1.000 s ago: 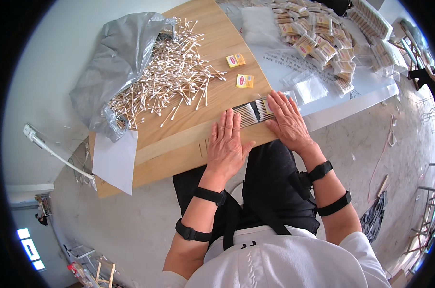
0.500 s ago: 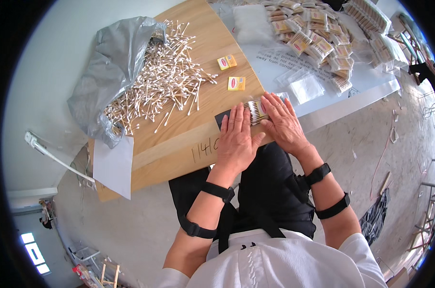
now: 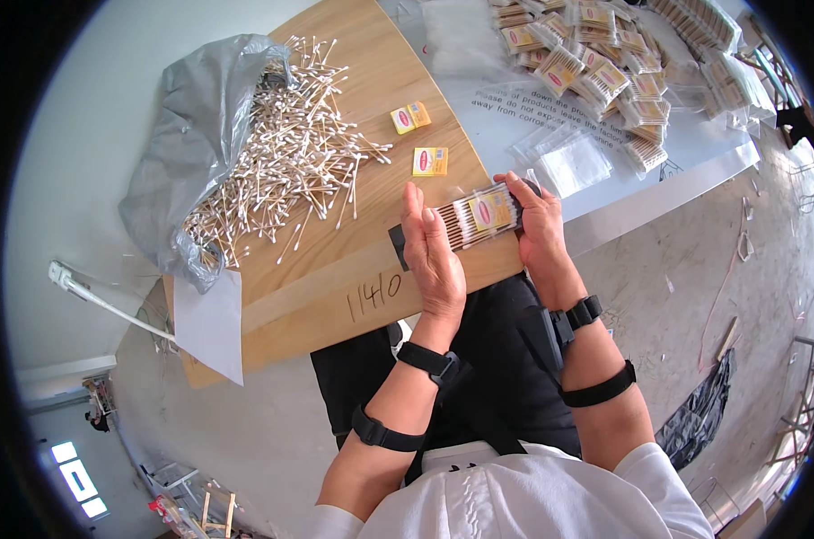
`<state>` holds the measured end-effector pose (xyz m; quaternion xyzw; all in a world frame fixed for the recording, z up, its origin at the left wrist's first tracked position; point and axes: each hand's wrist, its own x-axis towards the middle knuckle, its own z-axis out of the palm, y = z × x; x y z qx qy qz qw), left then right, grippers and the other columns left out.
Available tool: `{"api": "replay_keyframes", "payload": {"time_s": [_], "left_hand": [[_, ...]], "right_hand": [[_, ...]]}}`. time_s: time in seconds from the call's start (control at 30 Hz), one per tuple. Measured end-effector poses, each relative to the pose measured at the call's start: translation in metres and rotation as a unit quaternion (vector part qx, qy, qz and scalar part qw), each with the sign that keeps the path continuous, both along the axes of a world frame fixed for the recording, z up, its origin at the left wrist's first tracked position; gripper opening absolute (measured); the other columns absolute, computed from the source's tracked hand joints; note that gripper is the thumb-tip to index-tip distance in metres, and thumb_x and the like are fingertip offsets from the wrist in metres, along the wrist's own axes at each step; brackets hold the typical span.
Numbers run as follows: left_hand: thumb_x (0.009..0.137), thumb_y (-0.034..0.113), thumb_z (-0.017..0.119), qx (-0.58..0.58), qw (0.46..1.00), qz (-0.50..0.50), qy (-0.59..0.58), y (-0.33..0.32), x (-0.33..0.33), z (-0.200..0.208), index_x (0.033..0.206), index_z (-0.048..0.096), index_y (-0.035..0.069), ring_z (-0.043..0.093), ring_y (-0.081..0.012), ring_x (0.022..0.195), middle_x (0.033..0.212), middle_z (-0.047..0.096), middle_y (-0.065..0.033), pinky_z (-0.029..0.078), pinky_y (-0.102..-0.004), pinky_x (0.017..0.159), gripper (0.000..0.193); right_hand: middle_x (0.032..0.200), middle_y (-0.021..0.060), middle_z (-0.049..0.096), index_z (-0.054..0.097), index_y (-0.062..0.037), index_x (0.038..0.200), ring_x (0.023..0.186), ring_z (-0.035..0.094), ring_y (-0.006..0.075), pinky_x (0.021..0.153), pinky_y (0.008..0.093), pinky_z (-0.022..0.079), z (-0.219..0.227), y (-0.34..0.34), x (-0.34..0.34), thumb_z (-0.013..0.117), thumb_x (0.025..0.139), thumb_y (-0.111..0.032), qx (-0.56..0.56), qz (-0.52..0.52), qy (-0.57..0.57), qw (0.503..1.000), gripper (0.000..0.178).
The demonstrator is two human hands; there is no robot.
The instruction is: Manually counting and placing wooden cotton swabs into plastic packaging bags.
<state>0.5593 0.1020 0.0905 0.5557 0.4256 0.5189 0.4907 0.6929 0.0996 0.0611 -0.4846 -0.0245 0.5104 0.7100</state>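
A clear packet of cotton swabs (image 3: 489, 216) with a yellow label card lies across the table's front corner, between my two hands. My left hand (image 3: 436, 260) stands on edge at the packet's left end, fingers stretched out and close together, touching it. My right hand (image 3: 540, 220) is closed round the packet's right end, fingertips at its far corner. A flat black piece (image 3: 398, 244) juts out left of my left hand, and a dark edge shows by my right fingers; the part between is hidden. Two yellow label cards (image 3: 430, 162) rest just beyond the packet.
Loose cotton swabs (image 3: 308, 153) spill from a grey plastic bag (image 3: 196, 117) on the wooden table (image 3: 326, 278). Filled packets (image 3: 604, 76) are heaped at the back right, with empty clear bags (image 3: 576, 166) nearer. A white paper (image 3: 207, 323) hangs over the front left edge.
Both hands lay flat on the packet before. They have turned on edge and moved to its two ends, so its label and swabs show. The view has shifted slightly.
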Motion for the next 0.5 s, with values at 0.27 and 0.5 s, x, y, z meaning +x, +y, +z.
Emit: {"api": "replay_keyframes", "payload": {"time_s": [0.27, 0.5], "left_hand": [[0.104, 0.046, 0.037, -0.068, 0.994, -0.011, -0.084, -0.005, 0.031, -0.002, 0.149, 0.022, -0.008, 0.018, -0.0296, 0.147, 0.155, 0.021, -0.0277, 0.013, -0.0396, 0.119, 0.072], [0.103, 0.04, 0.045, -0.07, 0.977, -0.01, -0.199, 0.009, 0.012, -0.007, 0.147, 0.027, -0.008, 0.023, -0.0301, 0.145, 0.154, 0.026, -0.0263, 0.015, -0.0439, 0.12, 0.067]], "right_hand": [[0.08, 0.0058, 0.069, 0.072, 0.0014, 0.09, 0.068, 0.062, 0.0126, 0.065, 0.0279, 0.051, -0.005, 0.0, -0.002, 0.07, 0.089, -0.017, -0.006, -0.005, -0.053, 0.999, 0.019], [0.085, 0.0072, 0.069, 0.069, 0.0026, 0.099, 0.076, 0.064, 0.0138, 0.07, 0.0279, 0.053, -0.011, 0.0, -0.002, 0.069, 0.091, -0.022, -0.012, -0.007, -0.073, 0.997, 0.025]]}}
